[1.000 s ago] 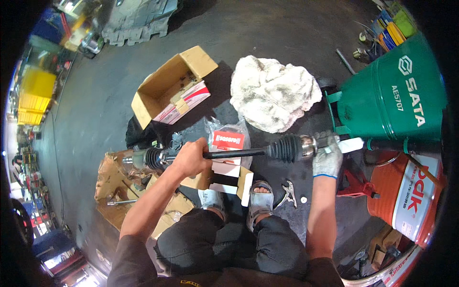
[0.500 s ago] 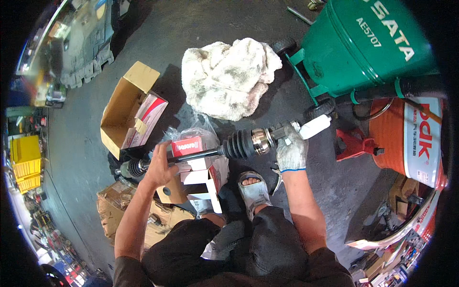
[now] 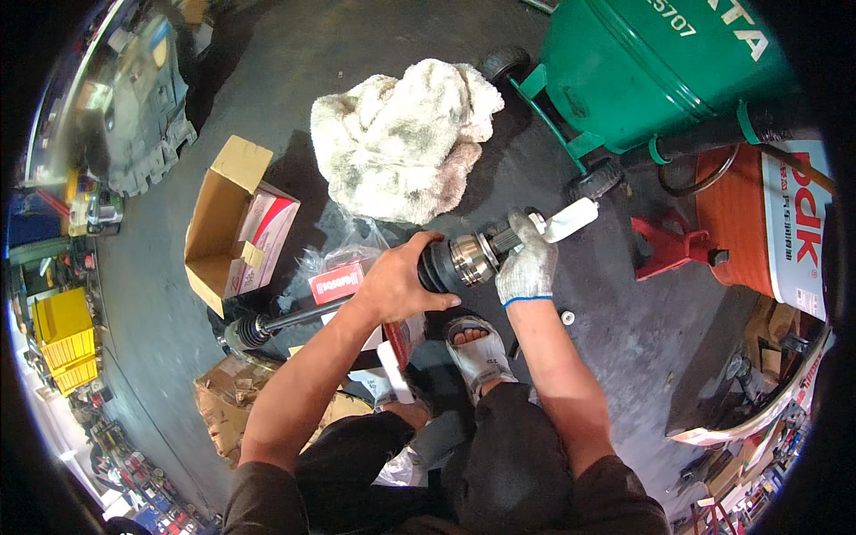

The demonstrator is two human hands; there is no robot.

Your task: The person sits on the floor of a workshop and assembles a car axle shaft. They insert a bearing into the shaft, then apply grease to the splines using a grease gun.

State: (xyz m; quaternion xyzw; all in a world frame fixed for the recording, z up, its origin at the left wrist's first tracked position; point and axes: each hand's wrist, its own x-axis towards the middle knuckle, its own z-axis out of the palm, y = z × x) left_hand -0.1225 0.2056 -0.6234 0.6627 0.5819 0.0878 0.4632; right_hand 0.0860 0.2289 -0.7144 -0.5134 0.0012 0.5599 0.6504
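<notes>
A drive shaft (image 3: 303,314) lies slantwise across in front of me, with a small ribbed boot (image 3: 245,333) at its left end and a shiny metal joint (image 3: 473,259) towards the right. My bare left hand (image 3: 399,278) is wrapped round the large black boot (image 3: 437,270) beside that joint. On the right, my right hand (image 3: 528,265) wears a whitish work glove and grips the splined end (image 3: 504,242) of the shaft. From near its fingertips a white elongated piece (image 3: 572,221) sticks out; whether the hand holds it, I cannot tell.
A dirty white cloth (image 3: 401,143) lies on the floor ahead. Left are an open carton (image 3: 214,223) and flattened cardboard (image 3: 227,392); a red-and-white box (image 3: 337,283) lies under the shaft. Right stand a green wheeled drum (image 3: 642,80), red jack stand (image 3: 669,245) and orange bucket (image 3: 731,223).
My left hand has slid right along the shaft, from its thin bar to the large boot. The right hand stays at the splined end. A small pale round piece now shows on the floor.
</notes>
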